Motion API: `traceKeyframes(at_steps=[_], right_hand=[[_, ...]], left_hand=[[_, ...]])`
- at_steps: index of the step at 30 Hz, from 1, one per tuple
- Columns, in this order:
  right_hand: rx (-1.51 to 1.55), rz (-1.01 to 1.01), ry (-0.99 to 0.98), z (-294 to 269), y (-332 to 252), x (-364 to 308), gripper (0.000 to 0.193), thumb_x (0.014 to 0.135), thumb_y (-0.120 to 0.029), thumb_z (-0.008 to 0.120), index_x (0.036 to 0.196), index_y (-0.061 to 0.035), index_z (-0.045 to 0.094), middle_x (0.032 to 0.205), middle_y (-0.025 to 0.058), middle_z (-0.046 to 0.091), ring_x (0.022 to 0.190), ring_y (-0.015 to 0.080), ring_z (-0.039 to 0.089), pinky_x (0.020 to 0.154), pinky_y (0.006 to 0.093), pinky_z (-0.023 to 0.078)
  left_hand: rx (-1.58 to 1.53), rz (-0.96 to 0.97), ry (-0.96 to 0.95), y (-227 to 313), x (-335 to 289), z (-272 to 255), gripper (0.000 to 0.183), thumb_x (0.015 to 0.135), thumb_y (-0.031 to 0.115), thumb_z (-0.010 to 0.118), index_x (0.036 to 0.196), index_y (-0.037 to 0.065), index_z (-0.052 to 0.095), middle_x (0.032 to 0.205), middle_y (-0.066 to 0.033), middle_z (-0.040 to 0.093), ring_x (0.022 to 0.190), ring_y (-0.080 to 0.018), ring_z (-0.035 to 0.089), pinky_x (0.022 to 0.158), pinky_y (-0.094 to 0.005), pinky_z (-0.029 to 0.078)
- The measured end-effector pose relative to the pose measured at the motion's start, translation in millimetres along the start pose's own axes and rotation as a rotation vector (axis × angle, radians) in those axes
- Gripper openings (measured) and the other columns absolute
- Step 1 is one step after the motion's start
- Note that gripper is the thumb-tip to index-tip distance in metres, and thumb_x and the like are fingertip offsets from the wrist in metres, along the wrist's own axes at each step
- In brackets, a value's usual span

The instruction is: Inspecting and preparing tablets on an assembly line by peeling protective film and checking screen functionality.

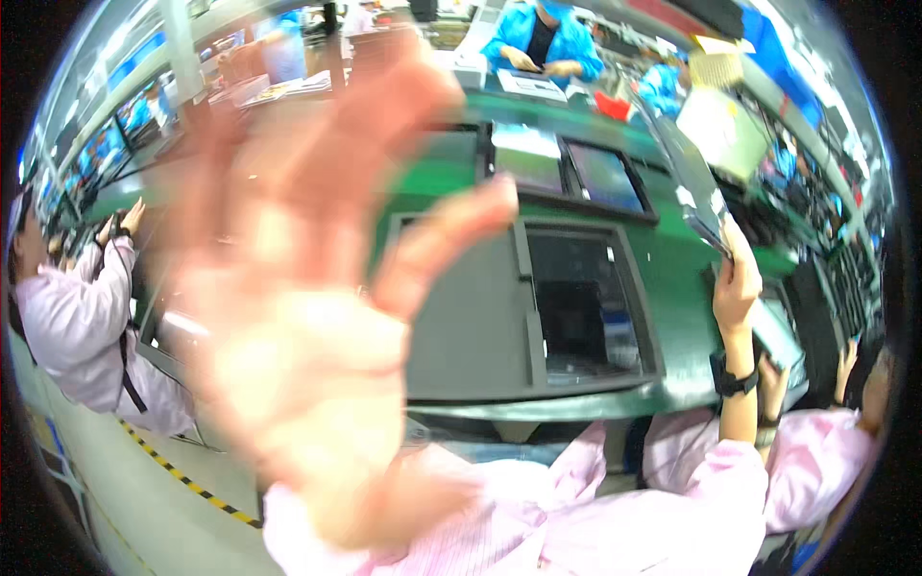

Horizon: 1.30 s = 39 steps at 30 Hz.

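Note:
My left hand (298, 336) is raised close up, large and blurred, with fingers spread and nothing visible in it. Off to the right, my right hand (738, 283), a black band on its wrist, grips the lower end of a thin flat dark panel (693, 173), held up at a tilt above the bench. Between the hands lies a dark grey tray (528, 333) with two compartments. A glossy black panel (586, 307) fills the right compartment; the left one shows a bare grey bottom, partly covered by my left hand.
Behind, a second black tray (576, 199) carries shiny panels on the green bench (687, 317). Across it sits a person in blue (543, 43), near a red object (612, 106). Co-workers in pink (77, 312) flank me on both sides. Yellow-black tape (182, 477) marks the floor.

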State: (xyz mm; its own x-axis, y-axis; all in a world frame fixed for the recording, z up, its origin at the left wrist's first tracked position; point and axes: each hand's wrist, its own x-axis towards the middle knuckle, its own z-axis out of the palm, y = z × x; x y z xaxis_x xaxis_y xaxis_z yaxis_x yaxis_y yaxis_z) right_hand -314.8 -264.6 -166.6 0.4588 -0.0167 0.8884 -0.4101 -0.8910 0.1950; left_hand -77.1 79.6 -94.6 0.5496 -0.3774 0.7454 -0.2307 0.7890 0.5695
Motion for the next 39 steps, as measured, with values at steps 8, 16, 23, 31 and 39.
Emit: traceKeyframes(at_steps=[8, 16, 23, 31, 39], right_hand=[[0.155, -0.394, -0.084, -42, -122, 12, 0.018, 0.079, 0.009, 0.057, 0.096, 0.0069, 0.053, 0.105, 0.029, 0.062, 0.099, 0.0428, 0.063, 0.087, 0.0534, 0.052], [0.403, -0.702, -0.249, -55, -116, -18, 0.022, 0.079, -0.009, 0.055, 0.099, -0.0041, 0.052, 0.103, 0.0203, 0.061, 0.095, 0.0398, 0.061, 0.087, 0.058, 0.05], [0.451, -0.017, 0.151, -9, -103, -6, 0.049, 0.089, -0.018, 0.054, 0.132, 0.0018, 0.041, 0.131, 0.0224, 0.049, 0.122, 0.0363, 0.047, 0.102, 0.0463, 0.041], [2.415, 1.191, 0.283, 28, -182, -31, 0.055, 0.097, -0.043, 0.044, 0.132, 0.0, 0.045, 0.133, 0.0133, 0.051, 0.119, 0.0251, 0.052, 0.1, 0.0391, 0.042], [2.176, 1.57, 0.267, 49, -178, -36, 0.027, 0.095, -0.015, 0.051, 0.119, -0.0009, 0.054, 0.109, 0.009, 0.063, 0.095, 0.0202, 0.064, 0.081, 0.0314, 0.054]], left_hand=[[-0.518, -0.674, -0.285, -87, -63, 4, 0.093, 0.088, 0.058, 0.05, 0.149, 0.004, 0.004, 0.148, -0.0187, 0.025, 0.134, -0.0303, 0.033, 0.105, -0.0457, 0.033], [-1.295, -0.686, -0.093, -103, -38, -94, 0.105, 0.081, 0.081, 0.026, 0.132, -0.01, 0.043, 0.131, -0.0214, 0.052, 0.118, -0.0341, 0.052, 0.101, -0.0438, 0.04], [-0.161, -0.973, -0.013, -77, -51, -72, 0.04, 0.086, 0.015, 0.065, 0.117, -0.006, 0.054, 0.103, -0.0114, 0.064, 0.089, -0.0162, 0.063, 0.076, -0.0278, 0.051], [-0.029, -0.411, 0.273, -71, -101, 36, 0.023, 0.089, 0.007, 0.063, 0.108, -0.004, 0.056, 0.095, -0.0037, 0.062, 0.084, -0.008, 0.057, 0.074, -0.0229, 0.046], [-0.284, -0.774, -0.236, -64, -103, -15, 0.051, 0.095, 0.015, 0.039, 0.137, -0.013, 0.033, 0.128, -0.0175, 0.053, 0.117, -0.0191, 0.052, 0.099, -0.0278, 0.037]])
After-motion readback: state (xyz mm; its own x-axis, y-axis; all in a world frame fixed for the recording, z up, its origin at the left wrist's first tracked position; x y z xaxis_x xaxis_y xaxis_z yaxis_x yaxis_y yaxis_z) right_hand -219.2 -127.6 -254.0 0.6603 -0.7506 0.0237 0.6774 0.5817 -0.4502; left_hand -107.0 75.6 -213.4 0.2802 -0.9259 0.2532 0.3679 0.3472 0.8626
